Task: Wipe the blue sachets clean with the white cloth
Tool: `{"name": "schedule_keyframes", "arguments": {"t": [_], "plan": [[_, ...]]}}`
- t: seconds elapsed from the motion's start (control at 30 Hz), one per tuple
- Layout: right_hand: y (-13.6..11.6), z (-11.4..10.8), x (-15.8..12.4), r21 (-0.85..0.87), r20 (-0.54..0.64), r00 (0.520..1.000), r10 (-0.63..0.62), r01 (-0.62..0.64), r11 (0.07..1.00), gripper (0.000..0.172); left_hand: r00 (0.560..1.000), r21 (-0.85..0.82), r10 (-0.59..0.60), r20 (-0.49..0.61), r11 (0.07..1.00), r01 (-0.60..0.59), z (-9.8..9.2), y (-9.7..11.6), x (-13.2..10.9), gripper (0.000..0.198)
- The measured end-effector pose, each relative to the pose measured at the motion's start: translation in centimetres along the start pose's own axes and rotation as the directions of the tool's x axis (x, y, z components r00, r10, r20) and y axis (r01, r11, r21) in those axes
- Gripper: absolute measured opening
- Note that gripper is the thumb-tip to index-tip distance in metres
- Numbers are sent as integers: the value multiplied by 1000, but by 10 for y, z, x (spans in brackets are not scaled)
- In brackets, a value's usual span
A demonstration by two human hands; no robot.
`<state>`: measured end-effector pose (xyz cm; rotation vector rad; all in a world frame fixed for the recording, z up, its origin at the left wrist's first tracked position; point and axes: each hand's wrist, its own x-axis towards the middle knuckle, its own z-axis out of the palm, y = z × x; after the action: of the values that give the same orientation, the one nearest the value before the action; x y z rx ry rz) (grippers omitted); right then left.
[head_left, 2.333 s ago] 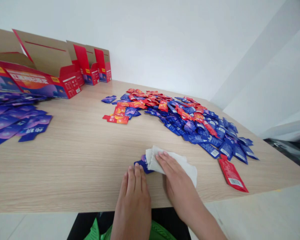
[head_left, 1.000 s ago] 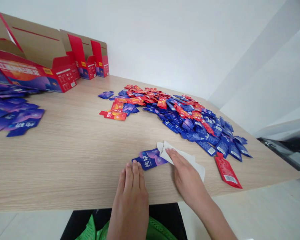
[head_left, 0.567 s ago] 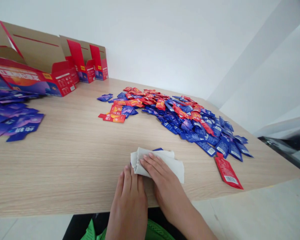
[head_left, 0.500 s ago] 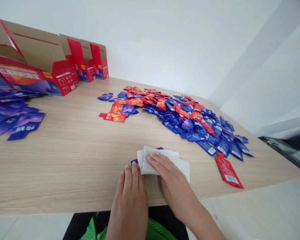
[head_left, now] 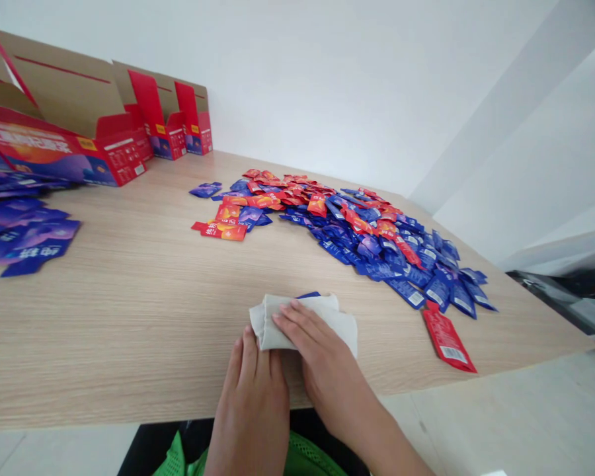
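Note:
A folded white cloth [head_left: 334,318] lies near the table's front edge, over a blue sachet [head_left: 309,295] of which only a thin upper edge shows. Resting on top of the cloth is my right hand [head_left: 322,354], its fingers laid along the fabric and its thumb hidden; the cloth is under its grip. My left hand [head_left: 255,390] lies on the table just below the cloth's left end. Its fingers are stretched out, with some fingertips touching or slipping under the cloth's edge, and nothing visible is held in it.
A large heap of blue and red sachets [head_left: 367,244] spreads across the back right. One red sachet [head_left: 447,338] lies apart at the right. More blue sachets [head_left: 30,238] are stacked at the left, before open red cartons [head_left: 121,149] along the wall.
My right hand and the cloth have slid left, now covering the sachet's left corner that showed beside my left fingertips. The view has shifted slightly.

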<state>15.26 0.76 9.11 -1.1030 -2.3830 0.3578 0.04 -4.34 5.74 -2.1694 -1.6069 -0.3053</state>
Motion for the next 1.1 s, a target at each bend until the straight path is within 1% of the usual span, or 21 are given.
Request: {"name": "schedule_keyframes", "arguments": {"t": [0.03,0.07,0.13,0.23,0.3,0.33,0.4,0.47,0.53,0.6,0.63,0.7,0.83,0.9,0.97,1.03,1.1], "plan": [[0,3,1,-2,21,1000,-3,3,1000,77,1000,1,13,2,1000,-13,-1,0,0,50],[5,5,1,-8,19,1000,11,-11,1000,78,1000,2,16,0,1000,-16,-1,0,1,50],[21,1,-4,-21,-23,996,86,-86,996,77,1000,4,-9,-4,1000,9,-2,1,1,51],[50,-14,-17,-86,-98,967,236,-244,966,73,997,-3,-71,1,997,71,-1,5,2,53],[60,-25,-22,-143,-144,943,301,-321,936,68,995,-8,-102,17,995,103,0,9,1,54],[59,-28,-22,-152,-168,936,309,-334,930,64,993,-10,-112,26,994,113,1,10,1,54],[48,-27,-19,-118,-205,941,268,-296,948,61,992,-15,-118,38,993,118,2,11,1,55],[28,-19,-11,-59,-188,966,179,-193,979,62,993,-18,-113,40,993,113,2,11,0,54],[10,-7,-2,-22,-103,992,71,-74,997,67,995,-19,-91,49,996,92,1,10,0,52],[3,2,4,-20,-19,1000,8,-8,1000,70,995,-19,-77,62,997,78,1,9,0,51],[5,4,5,-28,-3,1000,9,-10,1000,70,995,-21,-72,66,997,73,0,9,0,51],[19,1,1,-49,-16,997,71,-71,996,70,995,-32,-76,67,996,78,1,9,0,52],[60,-19,-18,-123,-111,965,238,-251,960,68,991,-52,-114,75,992,118,1,12,-2,56],[68,-28,-24,-150,-170,942,288,-314,938,65,989,-56,-128,74,990,132,0,14,-2,57],[61,-29,-25,-119,-230,930,286,-318,941,61,990,-58,-124,65,990,127,0,14,-2,56],[42,-22,-20,-57,-265,938,223,-246,968,60,992,-48,-114,62,992,117,0,13,-2,56],[20,-11,-11,-13,-218,968,127,-133,991,63,992,-31,-99,72,994,101,0,12,-1,54]]}}
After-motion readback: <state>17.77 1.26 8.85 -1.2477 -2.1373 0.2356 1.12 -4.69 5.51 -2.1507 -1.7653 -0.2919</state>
